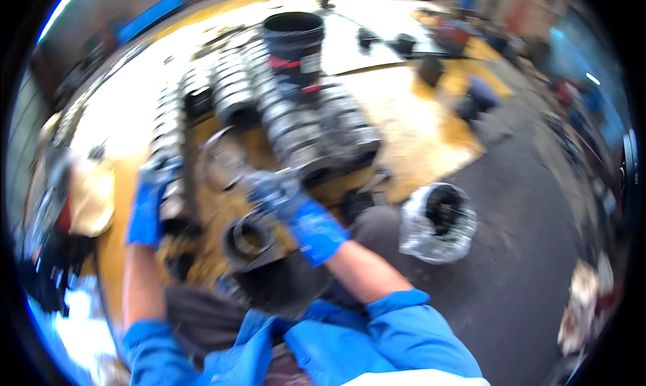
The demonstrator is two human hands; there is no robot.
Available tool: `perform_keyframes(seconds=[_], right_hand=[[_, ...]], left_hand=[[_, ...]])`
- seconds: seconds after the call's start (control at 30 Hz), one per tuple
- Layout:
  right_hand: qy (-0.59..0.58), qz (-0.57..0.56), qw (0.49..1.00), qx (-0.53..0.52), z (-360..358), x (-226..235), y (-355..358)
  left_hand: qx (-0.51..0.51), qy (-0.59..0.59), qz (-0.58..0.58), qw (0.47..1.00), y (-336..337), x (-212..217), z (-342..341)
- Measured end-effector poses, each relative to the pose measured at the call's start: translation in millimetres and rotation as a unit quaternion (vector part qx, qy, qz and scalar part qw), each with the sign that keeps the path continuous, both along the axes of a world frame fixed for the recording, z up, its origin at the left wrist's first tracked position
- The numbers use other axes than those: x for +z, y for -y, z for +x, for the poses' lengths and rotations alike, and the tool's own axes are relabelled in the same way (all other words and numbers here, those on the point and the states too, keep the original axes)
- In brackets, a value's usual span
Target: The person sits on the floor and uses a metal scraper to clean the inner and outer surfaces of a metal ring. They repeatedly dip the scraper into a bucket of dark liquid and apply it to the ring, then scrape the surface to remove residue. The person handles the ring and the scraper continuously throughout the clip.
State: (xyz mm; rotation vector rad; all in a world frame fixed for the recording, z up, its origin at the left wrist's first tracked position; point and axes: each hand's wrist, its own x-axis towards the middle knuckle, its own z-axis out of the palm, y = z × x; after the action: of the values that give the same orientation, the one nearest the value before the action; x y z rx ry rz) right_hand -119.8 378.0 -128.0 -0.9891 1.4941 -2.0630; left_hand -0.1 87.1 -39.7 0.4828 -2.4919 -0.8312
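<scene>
My right hand (pixel 279 192), in a blue glove, is closed on the edge of a shiny metal ring (pixel 214 140) raised over the table. My left hand (pixel 159 174), gloved the same way, rests against the leftmost row of stacked metal rings (pixel 168 127); motion blur smears its fingers. Below my right hand, near my lap, sits a dark round cup-like part (pixel 247 239) with a ring-shaped opening. More rows of ring stacks (pixel 291 134) lie side by side beyond my hands, pointing away from me.
A tall black bucket (pixel 293 50) stands behind the stacks. To my right is a bucket lined with clear plastic (pixel 439 222), dark inside. A tan bag or wrapper (pixel 93 196) lies at the left. Small dark containers (pixel 404 44) stand at the far right of the yellowish table (pixel 424 124).
</scene>
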Motion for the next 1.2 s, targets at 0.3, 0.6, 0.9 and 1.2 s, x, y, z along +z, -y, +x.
perform_keyframes(seconds=[0.3, 0.6, 0.9, 1.2], right_hand=[[0.105, 0.043, 0.993, 0.028, 8.5, -8.4, -2.3], [0.363, -0.053, 0.907, 0.204, 0.2, -47.8, 40.0], [-0.164, 0.079, 0.982, -0.055, 19.5, -39.7, 10.3], [-0.441, 0.183, 0.870, -0.121, 19.7, -9.2, -2.3]], left_hand=[[0.000, 0.184, -0.368, 0.911, -64.9, 73.6, -106.3], [-0.085, 0.294, -0.390, 0.869, -70.5, 66.9, -82.2], [-0.176, 0.391, -0.244, 0.870, -45.8, 22.2, -130.8], [-0.008, 0.341, -0.258, 0.904, -45.5, 77.1, -63.5]])
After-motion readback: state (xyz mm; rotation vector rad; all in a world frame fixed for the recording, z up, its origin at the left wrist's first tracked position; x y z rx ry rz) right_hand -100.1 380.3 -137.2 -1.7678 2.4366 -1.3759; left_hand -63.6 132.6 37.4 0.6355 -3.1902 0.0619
